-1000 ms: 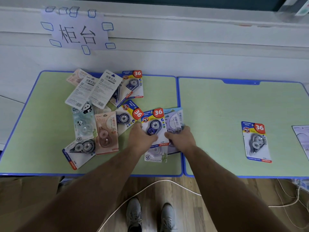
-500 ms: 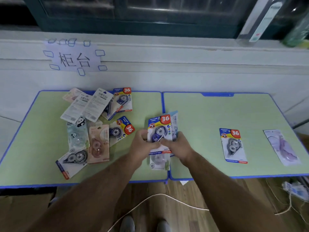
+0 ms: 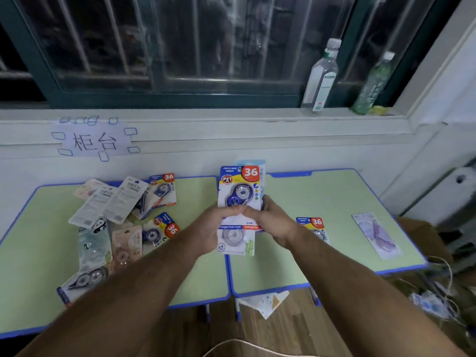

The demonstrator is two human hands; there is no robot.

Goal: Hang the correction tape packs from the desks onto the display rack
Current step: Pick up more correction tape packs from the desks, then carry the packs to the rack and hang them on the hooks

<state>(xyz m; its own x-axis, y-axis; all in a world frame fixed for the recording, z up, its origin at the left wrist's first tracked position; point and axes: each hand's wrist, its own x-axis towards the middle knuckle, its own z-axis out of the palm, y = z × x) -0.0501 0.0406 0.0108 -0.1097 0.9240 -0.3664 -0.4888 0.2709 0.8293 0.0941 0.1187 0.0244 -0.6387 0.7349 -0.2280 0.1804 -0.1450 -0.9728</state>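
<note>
Correction tape packs [image 3: 240, 194], a small stack of them, are held up in both hands above the seam where the two green desks meet. The front pack is blue and yellow with a red "36" badge at its top right corner, and it stands upright facing the camera. A paler pack pokes out below it, and a light blue card edge shows behind its top. The left hand [image 3: 215, 225] grips the stack from the left side, thumb across the front. The right hand [image 3: 277, 221] grips it from the right, fingers curled round the edge. The two hands touch at the middle of the front pack.

On the left desk [image 3: 38, 228] a loose pile of packs [image 3: 121, 212] lies spread over the far and middle part, some face up, some face down, several overlapping. On the right desk [image 3: 337, 194] a single "36" pack [image 3: 313, 224] lies flat just right of the right wrist, and a purple pack [image 3: 376, 235] lies near the desk's right edge. A paper sign [image 3: 94, 141] is taped to the far wall. A clear bottle [image 3: 320, 78] and a green bottle [image 3: 372, 83] stand on the window sill [image 3: 206, 115].
</note>
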